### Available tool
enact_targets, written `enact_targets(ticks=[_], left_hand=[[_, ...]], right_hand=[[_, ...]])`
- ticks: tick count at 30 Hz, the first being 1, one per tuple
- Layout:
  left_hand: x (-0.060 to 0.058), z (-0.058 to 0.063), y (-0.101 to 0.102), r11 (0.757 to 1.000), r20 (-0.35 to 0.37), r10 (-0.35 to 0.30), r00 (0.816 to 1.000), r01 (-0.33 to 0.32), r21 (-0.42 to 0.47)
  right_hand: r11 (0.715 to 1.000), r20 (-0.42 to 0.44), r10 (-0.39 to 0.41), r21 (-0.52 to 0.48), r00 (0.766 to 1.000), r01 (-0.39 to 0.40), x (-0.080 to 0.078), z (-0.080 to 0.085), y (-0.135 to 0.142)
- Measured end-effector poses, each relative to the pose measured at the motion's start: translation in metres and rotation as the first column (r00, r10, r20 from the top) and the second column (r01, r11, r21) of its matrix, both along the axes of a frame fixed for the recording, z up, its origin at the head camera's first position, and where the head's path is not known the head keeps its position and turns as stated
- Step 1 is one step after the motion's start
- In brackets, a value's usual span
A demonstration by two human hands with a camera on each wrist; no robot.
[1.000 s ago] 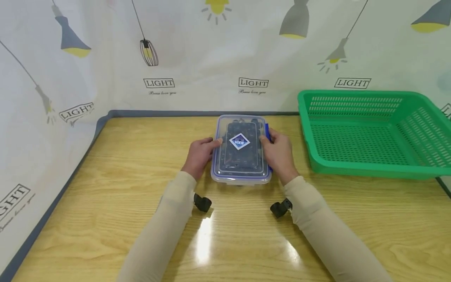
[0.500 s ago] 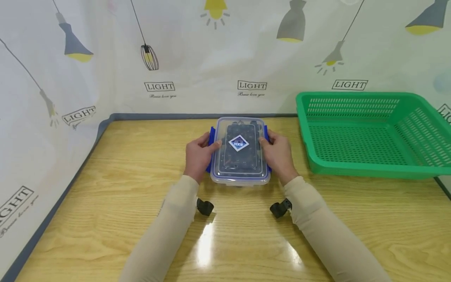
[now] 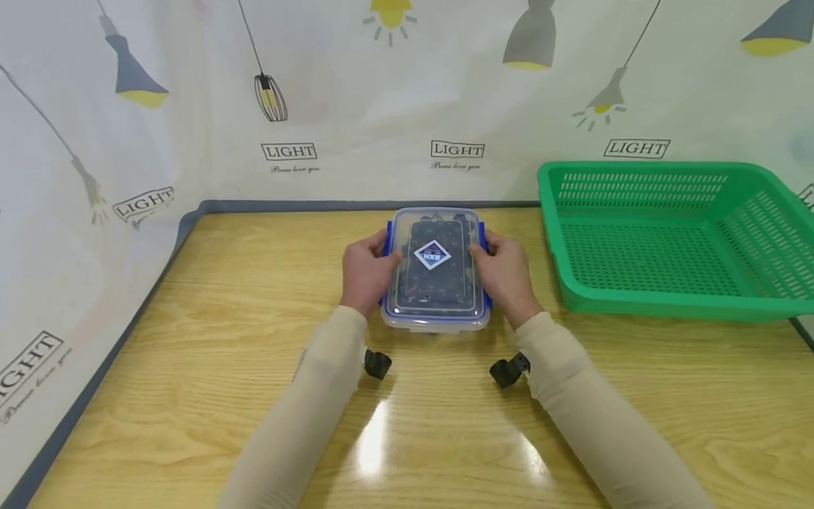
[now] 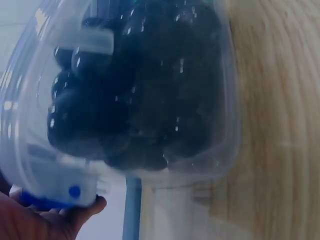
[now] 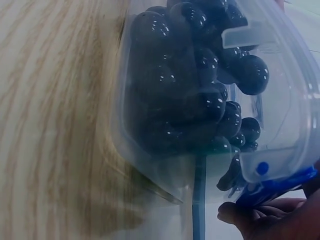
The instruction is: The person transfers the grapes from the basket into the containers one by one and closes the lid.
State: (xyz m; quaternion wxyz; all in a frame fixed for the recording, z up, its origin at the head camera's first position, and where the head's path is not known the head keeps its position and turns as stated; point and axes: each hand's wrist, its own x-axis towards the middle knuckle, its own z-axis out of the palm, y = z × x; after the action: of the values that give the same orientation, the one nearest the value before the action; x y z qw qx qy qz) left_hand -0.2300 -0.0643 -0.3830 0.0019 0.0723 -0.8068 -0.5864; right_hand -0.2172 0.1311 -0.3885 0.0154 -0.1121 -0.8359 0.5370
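Observation:
A clear plastic food container (image 3: pixel 439 300) with a blue-edged lid and a diamond-shaped label (image 3: pixel 432 254) lies between my hands on the wooden table. Dark, shiny, round fruits like grapes (image 5: pixel 205 75) fill much of it. At its left side my left hand (image 3: pixel 367 276) grips it, thumb on the lid's edge and fingers by a blue latch (image 4: pixel 47 201). My right hand (image 3: pixel 506 281) holds the opposite side the same way, its fingers behind the other blue latch (image 5: pixel 277 189). The right wrist view has that latch slanting outward. My left fingers are partly hidden.
A green perforated plastic basket (image 3: pixel 674 305) stands at the right on the table (image 3: pixel 191 339). Behind, a white wall covering (image 3: pixel 369 106) printed with lamps meets the table's back edge. Small black devices (image 3: pixel 509 371) sit at both wrists.
The left latch, hidden a second ago, appeared standing out half a second ago and now sits nearer the container's side. My left hand has shifted slightly right; the right hand stays nearly still.

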Motion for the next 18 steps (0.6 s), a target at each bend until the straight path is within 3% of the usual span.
enact_targets(ticks=[5,9,13,16,18], left_hand=[[0.001,0.002,0.001,0.999,-0.06,0.012,0.998,-0.014,-0.039],[0.002,0.0,0.0,0.999,-0.065,0.022,0.998,-0.025,-0.047],[0.004,-0.004,-0.002,0.99,-0.058,-0.028,0.998,0.019,-0.142],[0.005,-0.006,-0.008,0.963,-0.075,-0.092,0.993,0.07,-0.262],[0.005,-0.004,-0.015,0.928,-0.083,-0.137,0.987,0.099,-0.358]], right_hand=[[1.0,0.001,0.007,0.002,1.0,-0.007,-0.002,0.003,-0.003],[1.0,0.001,0.016,0.004,1.0,-0.016,-0.004,0.004,-0.005],[0.999,0.038,0.034,0.024,0.999,-0.035,-0.003,0.001,-0.005],[0.988,0.075,0.092,0.12,0.993,-0.101,-0.001,0.004,-0.001],[0.959,0.089,0.156,0.226,0.984,-0.172,0.004,0.013,0.005]])
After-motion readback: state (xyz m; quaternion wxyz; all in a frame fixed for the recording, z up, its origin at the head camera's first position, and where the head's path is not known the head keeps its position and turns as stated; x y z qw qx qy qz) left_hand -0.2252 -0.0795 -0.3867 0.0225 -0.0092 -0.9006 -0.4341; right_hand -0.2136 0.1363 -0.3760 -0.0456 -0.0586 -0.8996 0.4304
